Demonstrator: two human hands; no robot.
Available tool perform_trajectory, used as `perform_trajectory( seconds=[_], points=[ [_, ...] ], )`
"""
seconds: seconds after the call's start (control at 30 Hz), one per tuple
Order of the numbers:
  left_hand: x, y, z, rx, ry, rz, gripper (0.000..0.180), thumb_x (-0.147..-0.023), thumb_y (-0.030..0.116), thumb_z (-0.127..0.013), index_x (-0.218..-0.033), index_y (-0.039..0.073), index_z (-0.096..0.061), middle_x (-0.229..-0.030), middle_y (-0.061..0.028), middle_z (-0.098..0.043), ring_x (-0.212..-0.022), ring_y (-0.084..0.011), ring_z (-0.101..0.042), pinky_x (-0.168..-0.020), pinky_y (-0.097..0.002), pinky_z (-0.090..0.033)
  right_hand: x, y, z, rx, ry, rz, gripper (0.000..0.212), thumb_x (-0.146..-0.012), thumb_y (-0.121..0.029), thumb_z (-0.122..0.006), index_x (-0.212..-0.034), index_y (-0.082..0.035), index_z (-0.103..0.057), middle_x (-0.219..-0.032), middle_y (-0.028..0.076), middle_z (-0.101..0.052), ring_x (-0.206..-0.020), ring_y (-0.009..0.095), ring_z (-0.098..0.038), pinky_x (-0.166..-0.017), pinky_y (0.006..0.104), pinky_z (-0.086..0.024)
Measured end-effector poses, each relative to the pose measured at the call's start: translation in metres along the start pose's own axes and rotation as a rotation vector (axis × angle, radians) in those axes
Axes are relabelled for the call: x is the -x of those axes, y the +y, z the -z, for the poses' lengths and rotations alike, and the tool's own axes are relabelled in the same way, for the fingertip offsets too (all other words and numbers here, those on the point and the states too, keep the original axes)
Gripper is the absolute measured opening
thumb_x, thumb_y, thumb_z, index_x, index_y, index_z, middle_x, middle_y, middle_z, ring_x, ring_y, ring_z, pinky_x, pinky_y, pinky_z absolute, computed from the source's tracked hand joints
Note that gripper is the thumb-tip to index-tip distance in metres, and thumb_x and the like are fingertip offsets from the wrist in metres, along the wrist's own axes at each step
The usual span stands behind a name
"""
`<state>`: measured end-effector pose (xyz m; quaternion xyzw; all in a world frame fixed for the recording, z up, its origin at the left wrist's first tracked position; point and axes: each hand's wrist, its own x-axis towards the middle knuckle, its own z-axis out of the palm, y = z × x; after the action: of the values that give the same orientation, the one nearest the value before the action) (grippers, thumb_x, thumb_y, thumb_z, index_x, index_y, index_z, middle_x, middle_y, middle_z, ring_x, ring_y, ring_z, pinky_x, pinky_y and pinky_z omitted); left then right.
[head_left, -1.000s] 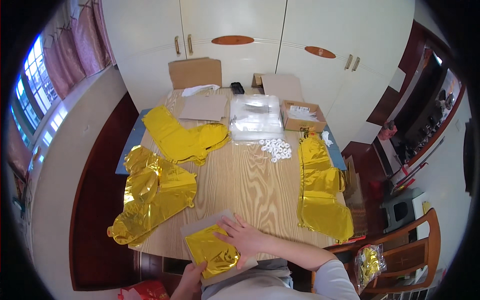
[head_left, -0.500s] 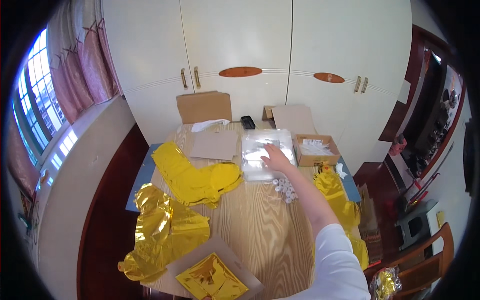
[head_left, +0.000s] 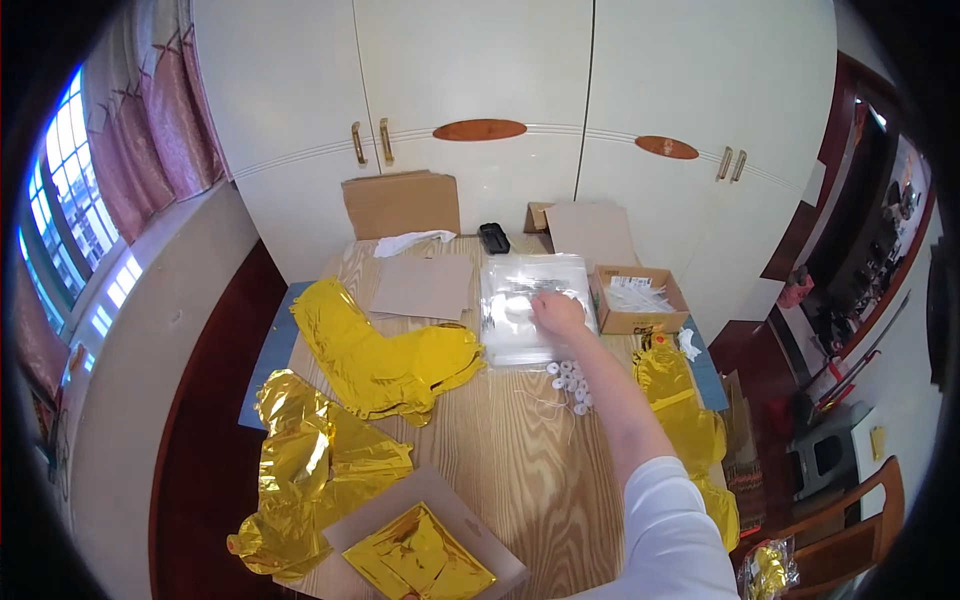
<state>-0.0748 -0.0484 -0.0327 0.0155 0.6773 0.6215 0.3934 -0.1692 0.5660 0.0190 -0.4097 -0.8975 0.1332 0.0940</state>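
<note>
My right hand (head_left: 560, 314) reaches to the far middle of the table and rests on a stack of clear plastic bags (head_left: 510, 335). Its fingers are curled in and seem to pinch the top bag; the fingertips are partly hidden. My left hand does not show. At the near edge, a folded gold foil balloon (head_left: 420, 550) lies on a square of grey cardboard (head_left: 472, 508). Left of it spreads a crumpled gold foil balloon (head_left: 320, 450). Beyond that lies a pile of flat gold foil balloons (head_left: 385, 360).
Small white rolls (head_left: 570, 382) sit just before the bags. An open cardboard box (head_left: 640, 318) with white strips stands to their right. More gold foil (head_left: 690, 430) lines the table's right edge. A grey card (head_left: 424, 287) and a black tray (head_left: 493, 238) lie at the back.
My right hand has gone from lying flat with stretched fingers to curled fingers on the bag stack, shifting slightly. The whole view has tilted a little; the foil pieces stay put.
</note>
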Motion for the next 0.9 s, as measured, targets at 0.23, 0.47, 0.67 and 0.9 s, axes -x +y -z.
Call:
perform_trajectory(
  seconds=[0.23, 0.47, 0.67, 0.9],
  points=[
    [0.015, 0.021, -0.022, 0.451, -0.067, -0.142, 0.029, -0.096, 0.011, -0.052, -0.121, -0.003, -0.055, -0.108, -0.0101, -0.062, -0.095, -0.0216, -0.061, -0.082, -0.0392, -0.052, 0.114, -0.073, 0.056, 0.056, 0.257, 0.46, 0.029, -0.093, -0.03, -0.05, -0.085, -0.009, -0.069, -0.084, 0.014, -0.07, -0.079, 0.033, -0.066, -0.07, 0.0468, -0.052],
    [0.025, -0.026, 0.019, 0.257, -0.02, -0.117, 0.021, -0.096, 0.012, -0.056, -0.112, -0.001, -0.06, -0.094, -0.005, -0.065, -0.078, -0.0129, -0.061, -0.07, -0.0286, -0.051, 0.308, -0.087, 0.013, 0.118, -0.052, 0.602, 0.028, -0.092, -0.028, -0.054, -0.093, -0.004, -0.069, -0.098, 0.012, -0.07, -0.082, 0.03, -0.068, -0.069, 0.042, -0.055],
    [0.064, 0.0, -0.015, 0.306, -0.005, 0.076, 0.012, -0.095, 0.01, -0.056, -0.101, 0.0, -0.062, -0.087, -0.0024, -0.063, -0.074, -0.0109, -0.059, -0.068, -0.0257, -0.048, 0.372, -0.081, -0.026, 0.306, 0.172, 0.708, 0.038, -0.09, -0.026, -0.056, -0.112, 0.004, -0.062, -0.115, 0.018, -0.066, -0.094, 0.031, -0.068, -0.07, 0.0383, -0.058],
    [0.072, -0.035, -0.007, 0.333, -0.083, 0.108, 0.014, -0.095, 0.009, -0.057, -0.104, 0.0, -0.063, -0.091, -0.0041, -0.066, -0.077, -0.0122, -0.06, -0.07, -0.0273, -0.048, 0.381, -0.083, -0.01, 0.396, 0.158, 0.842, 0.033, -0.08, -0.017, -0.059, -0.108, 0.001, -0.064, -0.101, 0.013, -0.068, -0.083, 0.025, -0.068, -0.061, 0.0325, -0.056]
  ],
)
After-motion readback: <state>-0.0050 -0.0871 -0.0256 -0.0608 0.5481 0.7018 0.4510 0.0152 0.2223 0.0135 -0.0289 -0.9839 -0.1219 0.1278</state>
